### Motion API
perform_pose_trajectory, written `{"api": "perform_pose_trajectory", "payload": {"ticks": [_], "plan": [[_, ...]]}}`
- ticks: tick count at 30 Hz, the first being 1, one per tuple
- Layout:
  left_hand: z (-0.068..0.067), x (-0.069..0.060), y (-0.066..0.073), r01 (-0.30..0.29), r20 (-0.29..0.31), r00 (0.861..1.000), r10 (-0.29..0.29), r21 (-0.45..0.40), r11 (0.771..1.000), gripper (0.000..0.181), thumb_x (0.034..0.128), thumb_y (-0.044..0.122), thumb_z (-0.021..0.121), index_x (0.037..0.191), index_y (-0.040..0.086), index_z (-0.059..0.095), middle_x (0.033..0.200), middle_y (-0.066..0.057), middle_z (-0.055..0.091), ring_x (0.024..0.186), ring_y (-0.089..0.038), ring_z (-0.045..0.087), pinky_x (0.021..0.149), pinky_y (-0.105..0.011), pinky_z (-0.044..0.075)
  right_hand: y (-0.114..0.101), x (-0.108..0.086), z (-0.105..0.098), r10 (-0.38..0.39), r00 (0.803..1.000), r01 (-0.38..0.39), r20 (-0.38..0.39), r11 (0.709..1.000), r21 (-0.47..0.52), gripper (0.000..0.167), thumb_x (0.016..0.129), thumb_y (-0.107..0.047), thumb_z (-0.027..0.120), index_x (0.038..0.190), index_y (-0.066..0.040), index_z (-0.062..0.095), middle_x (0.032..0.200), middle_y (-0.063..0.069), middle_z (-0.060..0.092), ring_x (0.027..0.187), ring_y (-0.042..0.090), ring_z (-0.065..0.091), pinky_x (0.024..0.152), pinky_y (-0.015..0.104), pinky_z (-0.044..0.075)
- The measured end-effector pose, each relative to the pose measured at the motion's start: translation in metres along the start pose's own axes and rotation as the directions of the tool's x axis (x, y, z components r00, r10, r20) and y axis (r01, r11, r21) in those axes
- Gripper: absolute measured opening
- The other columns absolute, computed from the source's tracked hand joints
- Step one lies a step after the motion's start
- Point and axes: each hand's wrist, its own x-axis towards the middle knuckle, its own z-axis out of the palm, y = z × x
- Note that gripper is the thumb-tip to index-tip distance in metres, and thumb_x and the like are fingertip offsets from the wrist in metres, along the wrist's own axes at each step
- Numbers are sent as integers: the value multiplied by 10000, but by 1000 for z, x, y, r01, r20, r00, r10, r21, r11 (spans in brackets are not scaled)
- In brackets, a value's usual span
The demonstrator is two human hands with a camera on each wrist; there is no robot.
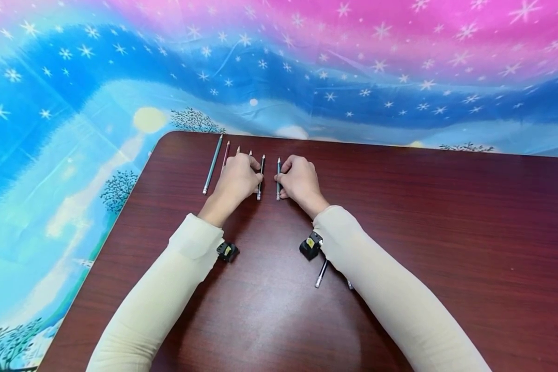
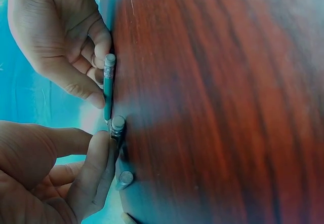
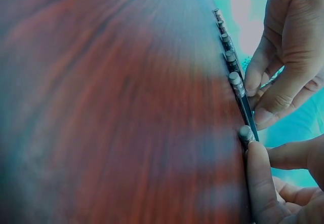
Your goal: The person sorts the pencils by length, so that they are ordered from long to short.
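Note:
Near the far edge of the table, my left hand [image 1: 236, 178] pinches a dark pencil [image 1: 260, 190] that lies with its eraser end toward me. To its right, my right hand [image 1: 301, 178] holds a teal pencil [image 1: 279, 166] between thumb and fingers, roughly parallel to the dark one with a small gap. In the left wrist view the teal pencil [image 2: 108, 89] shows its eraser end between the right thumb and fingers. Left of the dark pencil lie a teal pencil [image 1: 213, 164], a maroon pencil [image 1: 226, 154] and two pencils mostly hidden behind my left hand.
The dark red wooden table [image 1: 446, 232] extends to the right. A dark pencil [image 1: 322, 273] and another pencil's eraser end [image 1: 350, 284] show beside the right sleeve, partly covered. A colourful snow-scene cloth [image 1: 279, 62] hangs behind the table and along its left side.

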Motion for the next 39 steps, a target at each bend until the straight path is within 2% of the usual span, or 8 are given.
{"api": "perform_pose_trajectory", "payload": {"ticks": [18,31,39], "plan": [[0,2,2,30,25,999,-29,-21,999,238,1035,152,664,1242,51,728,1115,-122,771,768,-159,772,667,-272,603,0,-1,0,14,1000,-14,-10,1000,14,141,962,-66,746,974,2,623,753,117,653,408,72,590,487,264,585],[-1,2,3,36,19,999,-35,-8,999,258,1037,163,664,1262,55,729,1086,-110,781,780,-158,774,670,-274,595,1,-1,0,14,1000,-13,-2,1000,26,136,970,-71,739,976,8,628,751,116,643,412,68,583,491,260,584],[-2,1,1,26,12,1000,-25,-13,1000,260,1040,164,655,1263,49,726,1045,-109,787,728,-132,758,643,-247,574,1,-1,0,22,1000,-22,4,998,52,129,973,-58,731,980,14,624,741,115,644,409,77,585,490,268,586]]}}
